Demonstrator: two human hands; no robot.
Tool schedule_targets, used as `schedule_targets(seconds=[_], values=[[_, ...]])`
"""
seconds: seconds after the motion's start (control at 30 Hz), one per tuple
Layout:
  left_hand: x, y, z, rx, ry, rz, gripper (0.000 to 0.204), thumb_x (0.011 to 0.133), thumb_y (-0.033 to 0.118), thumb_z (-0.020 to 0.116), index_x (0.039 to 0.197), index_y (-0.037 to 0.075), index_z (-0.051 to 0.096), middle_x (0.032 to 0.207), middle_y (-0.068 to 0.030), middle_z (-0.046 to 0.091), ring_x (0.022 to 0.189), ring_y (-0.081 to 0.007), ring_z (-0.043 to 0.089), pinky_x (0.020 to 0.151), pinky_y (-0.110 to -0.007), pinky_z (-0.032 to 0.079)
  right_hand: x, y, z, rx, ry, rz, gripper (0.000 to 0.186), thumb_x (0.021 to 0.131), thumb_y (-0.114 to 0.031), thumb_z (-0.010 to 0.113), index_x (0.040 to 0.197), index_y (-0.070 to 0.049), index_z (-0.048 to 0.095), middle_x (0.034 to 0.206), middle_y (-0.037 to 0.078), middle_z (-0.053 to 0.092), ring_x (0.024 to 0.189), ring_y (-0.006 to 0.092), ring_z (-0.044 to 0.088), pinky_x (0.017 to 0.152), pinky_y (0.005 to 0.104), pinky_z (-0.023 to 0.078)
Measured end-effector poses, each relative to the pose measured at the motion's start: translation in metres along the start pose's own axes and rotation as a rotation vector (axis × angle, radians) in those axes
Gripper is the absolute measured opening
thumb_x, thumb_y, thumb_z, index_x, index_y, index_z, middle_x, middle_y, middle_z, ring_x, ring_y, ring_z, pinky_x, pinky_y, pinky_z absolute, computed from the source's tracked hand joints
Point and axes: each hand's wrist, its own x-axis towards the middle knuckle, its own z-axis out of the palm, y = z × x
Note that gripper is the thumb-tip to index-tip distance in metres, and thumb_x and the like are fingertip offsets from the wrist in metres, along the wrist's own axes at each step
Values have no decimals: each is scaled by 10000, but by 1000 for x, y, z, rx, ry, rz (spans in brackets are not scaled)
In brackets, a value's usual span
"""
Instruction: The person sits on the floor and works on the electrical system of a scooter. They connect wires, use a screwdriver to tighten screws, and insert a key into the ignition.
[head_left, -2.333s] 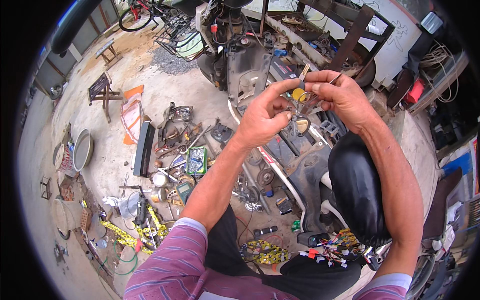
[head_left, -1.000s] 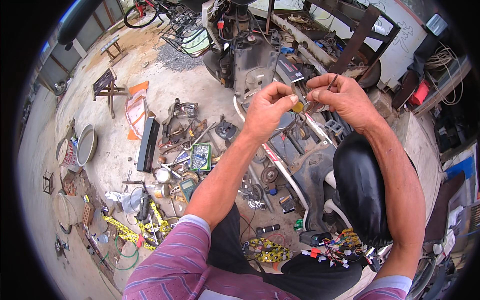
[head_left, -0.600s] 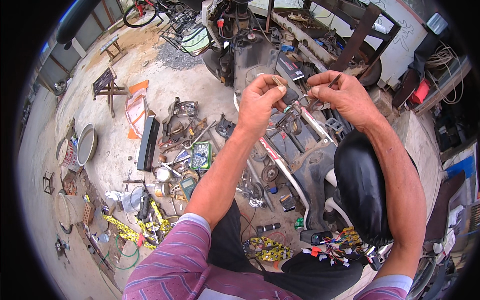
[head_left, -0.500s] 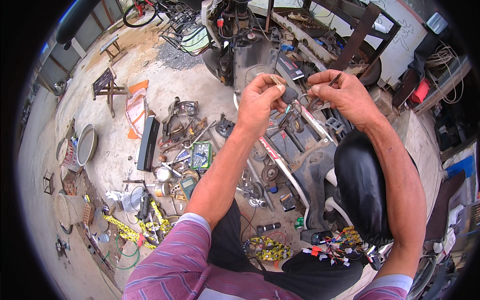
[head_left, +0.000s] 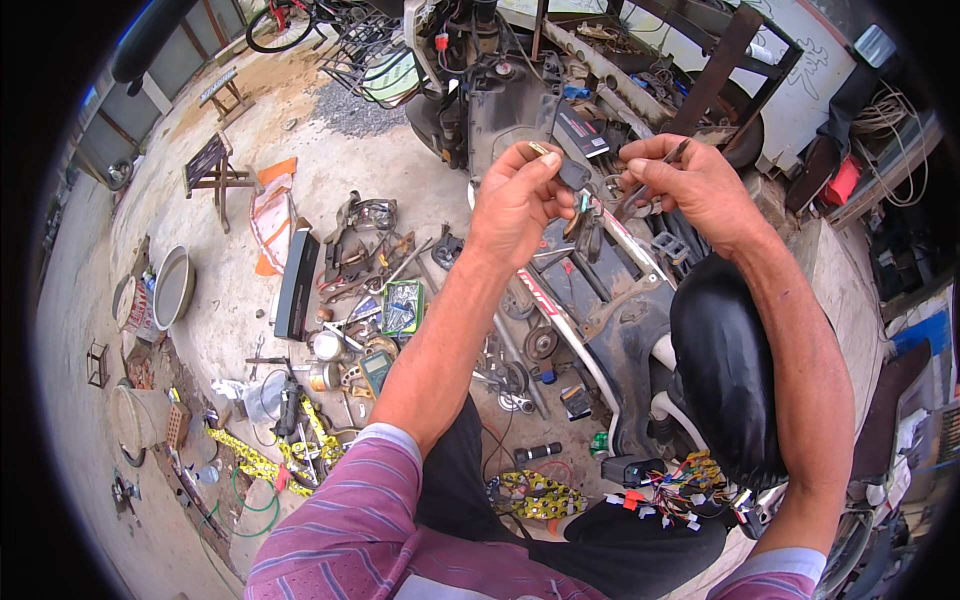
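Note:
Above the scooter frame [head_left: 600, 385], both my hands are raised close together. My left hand [head_left: 512, 205] pinches a key [head_left: 573, 175] with a black head, its brass-coloured part showing above the thumb. Close to the right, my right hand [head_left: 695, 185] is closed on a thin dark piece [head_left: 680, 150] whose tip sticks up past the fingers; its kind I cannot make out. Several small dark pieces, with a bit of green, hang between the hands, partly hidden by the fingers. Beside my right forearm is the black scooter seat [head_left: 725, 370].
Tools and parts cover the ground at left, among them a green tray of small hardware [head_left: 403, 307], a multimeter [head_left: 376, 368] and a long black box [head_left: 297, 285]. Loose wiring connectors [head_left: 670, 495] lie near my leg. A metal basin [head_left: 174, 288] stands far left.
My left hand has turned slightly, and its lower fingers show more. The key has shifted a little left and the hands are slightly farther apart.

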Motion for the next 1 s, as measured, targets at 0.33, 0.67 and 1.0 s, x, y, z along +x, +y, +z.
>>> schedule_targets(seconds=[0.33,0.67,1.0], values=[[0,-6,-4,-19,3,-60,139,1020,216,658,1066,96,606,932,-55,688,830,-166,674,762,-344,555,0,-2,-1,230,-20,22,332,1024,-246,656,1258,-10,645,997,23,729,775,44,622,689,203,506],[-9,-18,-2,-109,-338,-488,458,1014,320,659,1364,50,540,1072,-108,700,891,-231,705,742,-393,574,7,5,-13,368,63,39,324,1041,-231,625,1282,-15,613,991,17,725,795,66,664,693,220,526],[-10,-16,-3,-108,-253,-278,527,942,140,736,1408,45,509,1035,-105,696,830,-195,689,715,-356,576,9,11,-22,380,135,37,340,1044,-253,615,1301,-30,622,997,-11,721,806,39,643,667,199,496]])
